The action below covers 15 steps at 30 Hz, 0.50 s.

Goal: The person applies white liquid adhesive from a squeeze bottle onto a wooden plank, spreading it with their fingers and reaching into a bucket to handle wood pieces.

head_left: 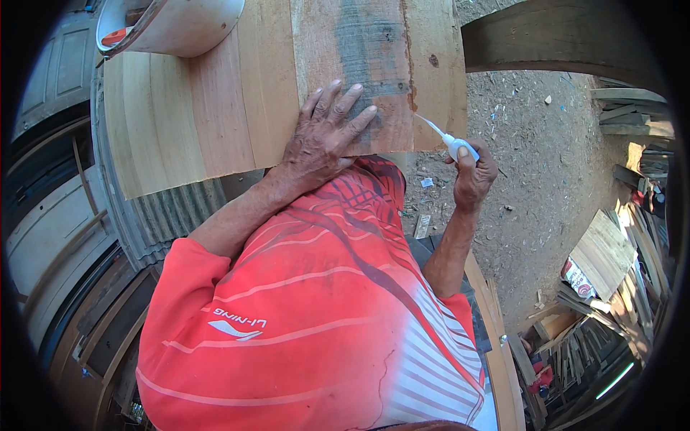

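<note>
A wide panel of joined wooden boards (269, 100) lies before me, with a dark grey stain on one board. My left hand (321, 133) rests flat near the panel's front edge, fingers spread, nothing in it. In my right hand (474, 172) is a small white glue bottle (462, 149), pinched between thumb and fingers. Its long thin nozzle points up and left, the tip at a dark reddish-brown seam (412, 86) between two boards. Whether any glue is coming out is too small to tell.
A white bucket (194, 29) with something orange inside stands at the panel's far left. A thick dark plank (560, 36) is at the far right. Corrugated sheet (180, 212) shows below the panel's left part. Scrap wood (604, 255) lies piled on the right over dirt ground (532, 165).
</note>
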{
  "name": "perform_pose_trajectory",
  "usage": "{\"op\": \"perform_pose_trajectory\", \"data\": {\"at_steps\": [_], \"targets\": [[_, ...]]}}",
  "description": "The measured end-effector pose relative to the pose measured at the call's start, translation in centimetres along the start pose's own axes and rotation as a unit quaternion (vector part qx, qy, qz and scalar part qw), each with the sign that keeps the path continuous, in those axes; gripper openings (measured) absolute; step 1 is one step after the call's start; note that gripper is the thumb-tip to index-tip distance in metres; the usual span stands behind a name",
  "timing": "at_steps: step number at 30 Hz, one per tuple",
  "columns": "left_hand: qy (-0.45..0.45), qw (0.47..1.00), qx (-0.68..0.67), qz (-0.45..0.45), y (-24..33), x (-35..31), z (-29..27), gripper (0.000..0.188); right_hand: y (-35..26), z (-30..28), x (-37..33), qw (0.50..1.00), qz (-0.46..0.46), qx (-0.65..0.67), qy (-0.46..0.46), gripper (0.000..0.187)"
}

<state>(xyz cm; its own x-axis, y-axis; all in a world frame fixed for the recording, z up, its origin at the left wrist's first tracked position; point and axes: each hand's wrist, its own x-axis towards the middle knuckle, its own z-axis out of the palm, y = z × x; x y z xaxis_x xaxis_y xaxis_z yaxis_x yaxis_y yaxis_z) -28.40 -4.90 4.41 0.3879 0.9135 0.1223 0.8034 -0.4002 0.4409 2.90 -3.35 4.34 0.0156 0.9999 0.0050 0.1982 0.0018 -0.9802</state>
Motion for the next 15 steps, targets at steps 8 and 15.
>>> {"op": "perform_pose_trajectory", "data": {"at_steps": [8, 15], "targets": [[-0.008, 1.0, 0.0, -0.002, -0.05, -0.1, 0.04, 0.091, 0.04, -0.13, -0.22, 1.0, 0.019, -0.013, 0.009, 0.013], [-0.008, 1.0, 0.002, -0.001, 0.02, -0.03, -0.06, 0.093, 0.11, -0.34, -0.21, 1.0, 0.012, -0.019, -0.001, 0.014]]}}
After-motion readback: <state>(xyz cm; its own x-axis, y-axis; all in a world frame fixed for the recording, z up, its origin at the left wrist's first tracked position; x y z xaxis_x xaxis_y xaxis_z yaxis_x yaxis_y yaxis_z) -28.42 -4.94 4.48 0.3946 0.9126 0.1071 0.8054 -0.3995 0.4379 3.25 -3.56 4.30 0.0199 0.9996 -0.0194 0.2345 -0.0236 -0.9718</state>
